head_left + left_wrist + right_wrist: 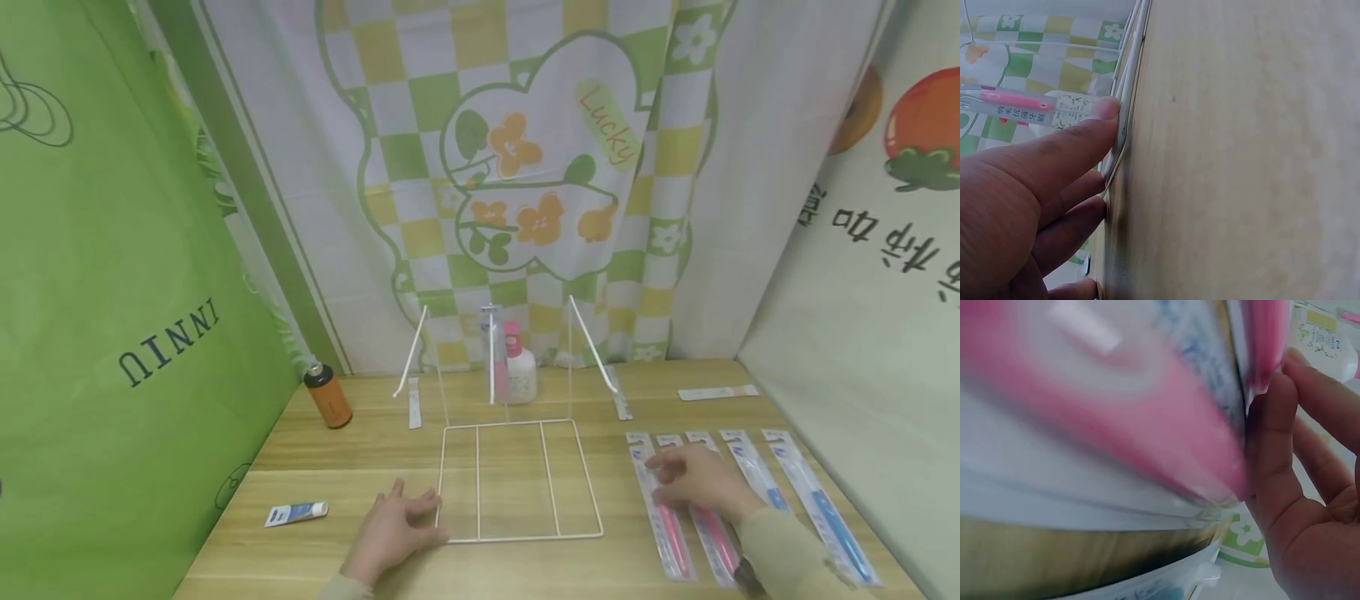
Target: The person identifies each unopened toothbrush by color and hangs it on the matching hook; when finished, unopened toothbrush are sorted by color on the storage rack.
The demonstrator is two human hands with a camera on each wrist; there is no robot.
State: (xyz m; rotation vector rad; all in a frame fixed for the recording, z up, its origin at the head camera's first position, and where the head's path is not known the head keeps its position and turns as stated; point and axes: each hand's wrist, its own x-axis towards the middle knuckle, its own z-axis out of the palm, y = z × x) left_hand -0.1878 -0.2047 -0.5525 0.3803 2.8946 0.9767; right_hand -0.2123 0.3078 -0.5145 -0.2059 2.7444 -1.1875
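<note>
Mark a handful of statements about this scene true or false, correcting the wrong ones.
1. The left hand is at a front corner of the white wire rack. True.
2. The right hand touches the orange bottle. False: the right hand touches the leftmost packaged toothbrush in the row.
3. The small tube stands upright. False: the small tube lies flat.
4. A pink-topped bottle stands beyond the rack's base. True.
5. The row's rightmost toothbrush is pink. False: the rightmost toothbrush has a blue handle.

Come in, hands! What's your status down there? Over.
Left hand touching near-left corner of wire rack. Right hand at leftmost pink toothbrush pack, grip unclear. Middle prong occupied: another toothbrush pack hanging.
</note>
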